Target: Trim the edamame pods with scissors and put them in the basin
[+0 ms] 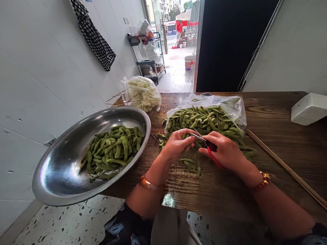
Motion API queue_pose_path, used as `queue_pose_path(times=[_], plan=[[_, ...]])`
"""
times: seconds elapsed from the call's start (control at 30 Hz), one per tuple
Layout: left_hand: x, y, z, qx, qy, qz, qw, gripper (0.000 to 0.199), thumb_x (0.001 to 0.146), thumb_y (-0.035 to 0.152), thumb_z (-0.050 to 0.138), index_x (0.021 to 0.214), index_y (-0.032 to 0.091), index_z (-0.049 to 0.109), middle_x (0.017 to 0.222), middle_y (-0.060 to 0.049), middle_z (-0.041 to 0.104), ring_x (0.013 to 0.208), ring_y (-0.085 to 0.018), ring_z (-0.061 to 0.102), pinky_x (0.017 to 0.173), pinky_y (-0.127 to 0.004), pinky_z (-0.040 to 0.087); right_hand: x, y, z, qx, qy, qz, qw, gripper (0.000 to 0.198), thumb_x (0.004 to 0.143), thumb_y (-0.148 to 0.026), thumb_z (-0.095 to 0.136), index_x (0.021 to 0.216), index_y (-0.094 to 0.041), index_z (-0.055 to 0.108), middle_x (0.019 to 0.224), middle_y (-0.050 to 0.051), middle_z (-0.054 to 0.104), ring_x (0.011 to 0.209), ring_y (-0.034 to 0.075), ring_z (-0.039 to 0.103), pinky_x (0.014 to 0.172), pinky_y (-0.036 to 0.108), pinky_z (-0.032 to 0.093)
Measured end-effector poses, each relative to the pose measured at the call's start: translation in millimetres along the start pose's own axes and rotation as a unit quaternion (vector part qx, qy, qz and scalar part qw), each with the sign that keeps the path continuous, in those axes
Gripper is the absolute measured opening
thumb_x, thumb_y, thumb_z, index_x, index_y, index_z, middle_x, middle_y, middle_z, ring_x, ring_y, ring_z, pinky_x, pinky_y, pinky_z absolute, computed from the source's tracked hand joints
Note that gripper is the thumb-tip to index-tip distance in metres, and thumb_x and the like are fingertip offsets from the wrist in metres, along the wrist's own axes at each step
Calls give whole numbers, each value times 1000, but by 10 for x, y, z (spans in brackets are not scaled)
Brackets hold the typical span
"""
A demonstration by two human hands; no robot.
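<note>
My right hand [223, 148] is closed round a pair of scissors [211, 151] with red and black handles. Their blades point left, toward the fingertips of my left hand [178, 142]. That hand pinches a green edamame pod, mostly hidden by the fingers and close to the blade tips. Behind both hands, a heap of edamame pods [205, 117] spills out of a clear plastic bag [236, 107]. A few loose pods [191, 163] lie on the wood below my hands. To the left, a large steel basin [62, 175] holds a pile of edamame pods [114, 149].
A plastic bag of cauliflower [142, 94] sits at the table's back left, with thin sticks beside it. Long wooden skewers [292, 171] lie on the table [274, 129] at right. A white box [311, 108] stands at the far right. The basin overhangs the table's left edge.
</note>
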State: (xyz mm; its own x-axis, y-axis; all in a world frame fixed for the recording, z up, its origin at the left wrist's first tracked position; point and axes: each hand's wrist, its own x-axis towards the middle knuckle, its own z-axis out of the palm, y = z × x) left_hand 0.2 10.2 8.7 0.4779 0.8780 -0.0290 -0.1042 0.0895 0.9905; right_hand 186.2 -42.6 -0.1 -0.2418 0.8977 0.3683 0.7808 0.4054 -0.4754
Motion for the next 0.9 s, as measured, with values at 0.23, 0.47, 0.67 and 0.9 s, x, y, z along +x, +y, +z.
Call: queue_pose_path(times=[0.23, 0.47, 0.67, 0.9], plan=[[-12, 4, 10, 94, 5, 48, 994, 30, 73, 36, 70, 89, 10, 73, 73, -3, 66, 51, -4, 42, 49, -19, 33, -4, 18, 21, -14, 0, -5, 1000, 34, 82, -46, 63, 108, -24, 65, 97, 4, 64, 79, 18, 63, 70, 30, 49], [-5, 7, 56, 170, -9, 116, 979, 20, 73, 29, 71, 82, 11, 74, 81, -6, 71, 76, -15, 62, 75, -25, 46, -3, 25, 29, -4, 9, -14, 1000, 34, 79, -44, 67, 105, -22, 65, 97, 5, 64, 79, 18, 63, 70, 30, 48], [-11, -6, 74, 193, -9, 130, 973, 19, 73, 27, 71, 81, 11, 74, 79, -6, 72, 76, -15, 63, 75, -25, 47, -3, -5, 23, -1, 0, -16, 1000, 31, 80, -44, 66, 101, -22, 65, 94, 4, 62, 78, 18, 62, 70, 29, 48], [-5, -36, 59, 150, -17, 80, 985, 27, 71, 32, 72, 83, 8, 74, 84, -10, 73, 77, -18, 65, 75, -26, 49, -11, 23, 50, 23, -15, -22, 999, 25, 83, -38, 63, 100, -20, 65, 87, 4, 61, 74, 18, 60, 70, 30, 48]])
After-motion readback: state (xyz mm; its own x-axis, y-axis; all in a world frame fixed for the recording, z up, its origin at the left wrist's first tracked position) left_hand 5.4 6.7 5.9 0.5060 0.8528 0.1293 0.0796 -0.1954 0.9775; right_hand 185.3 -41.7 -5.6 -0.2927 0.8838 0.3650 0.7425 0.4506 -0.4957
